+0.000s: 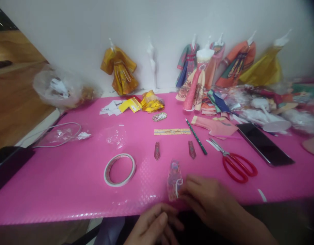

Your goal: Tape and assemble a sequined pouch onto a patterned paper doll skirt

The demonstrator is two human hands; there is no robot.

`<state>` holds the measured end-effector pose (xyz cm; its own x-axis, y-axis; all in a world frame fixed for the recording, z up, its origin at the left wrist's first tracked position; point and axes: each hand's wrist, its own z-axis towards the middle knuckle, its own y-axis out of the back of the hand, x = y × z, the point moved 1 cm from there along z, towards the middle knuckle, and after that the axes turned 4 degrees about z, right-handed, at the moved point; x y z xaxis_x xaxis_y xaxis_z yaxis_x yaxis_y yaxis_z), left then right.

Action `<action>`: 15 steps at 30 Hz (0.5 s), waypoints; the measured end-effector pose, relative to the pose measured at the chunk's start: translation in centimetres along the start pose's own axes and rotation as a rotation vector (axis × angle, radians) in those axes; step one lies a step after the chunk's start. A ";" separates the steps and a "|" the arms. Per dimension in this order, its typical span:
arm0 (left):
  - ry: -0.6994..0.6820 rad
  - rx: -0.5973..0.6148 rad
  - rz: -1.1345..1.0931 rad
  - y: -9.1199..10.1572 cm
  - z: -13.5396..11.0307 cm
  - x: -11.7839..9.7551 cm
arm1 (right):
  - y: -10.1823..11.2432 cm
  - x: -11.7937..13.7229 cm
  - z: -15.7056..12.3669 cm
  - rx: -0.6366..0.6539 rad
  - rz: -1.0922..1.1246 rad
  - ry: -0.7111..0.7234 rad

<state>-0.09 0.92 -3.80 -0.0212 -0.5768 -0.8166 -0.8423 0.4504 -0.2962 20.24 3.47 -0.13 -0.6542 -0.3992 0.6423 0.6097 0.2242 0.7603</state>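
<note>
A small pink patterned fabric piece (pixel 174 172) lies near the table's front edge. My right hand (pixel 206 194) is at its lower right, with thumb and fingers pinched together at a curved thin white strip (pixel 177 186) over the fabric. At the table edge, to the lower left, is my left hand (pixel 155 224); its fingers are loosely bent and apart, and nothing shows in them. Two dark red pointed strips (pixel 157 151) (pixel 192 150) lie beyond the fabric. Farther back are a tan patterned band (pixel 172 131) and an oval floral piece (pixel 159 117).
Left of the hands lies a tape roll (pixel 119 170). Red-handled scissors (pixel 235 161), a dark pencil (pixel 196 136) and a phone (pixel 265 144) are on the right. Small dressed mannequins (pixel 194 80) stand along the wall. Plastic-wrapped pieces (pixel 269 105) crowd the back right.
</note>
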 end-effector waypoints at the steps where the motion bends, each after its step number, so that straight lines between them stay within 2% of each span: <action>1: -0.016 0.013 -0.093 -0.2 0.2 0.2 | 0.5 0.6 -0.2 0.013 0.060 0.083; 3: -0.040 0.017 -0.253 -0.9 0.5 0.0 | 1.2 1.8 -0.6 0.109 0.203 0.171; 5: -0.123 -0.055 -0.319 -1.5 0.8 -0.9 | 1.7 2.6 -0.9 0.168 0.205 0.217; 6: -0.116 -0.075 -0.336 -1.9 0.9 -1.5 | 1.7 2.8 -1.0 0.183 0.193 0.235; 9: -0.130 -0.122 -0.303 -2.4 1.0 -2.9 | 1.8 2.9 -1.3 0.128 0.207 0.230; 11: -0.152 -0.155 -0.249 -2.4 1.1 -3.2 | 1.8 2.6 -1.3 0.020 0.296 0.133; 13: -0.162 -0.192 -0.217 -2.2 1.1 -3.0 | 1.7 2.2 -1.2 -0.073 0.419 -0.037; 15: -0.151 -0.228 -0.201 -2.1 1.1 -2.6 | 1.6 1.8 -1.0 -0.096 0.564 -0.215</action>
<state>2.31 2.27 -1.59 0.2233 -0.5238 -0.8221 -0.9206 0.1637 -0.3544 20.47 2.23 2.16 -0.2880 -0.0518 0.9562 0.9197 0.2634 0.2913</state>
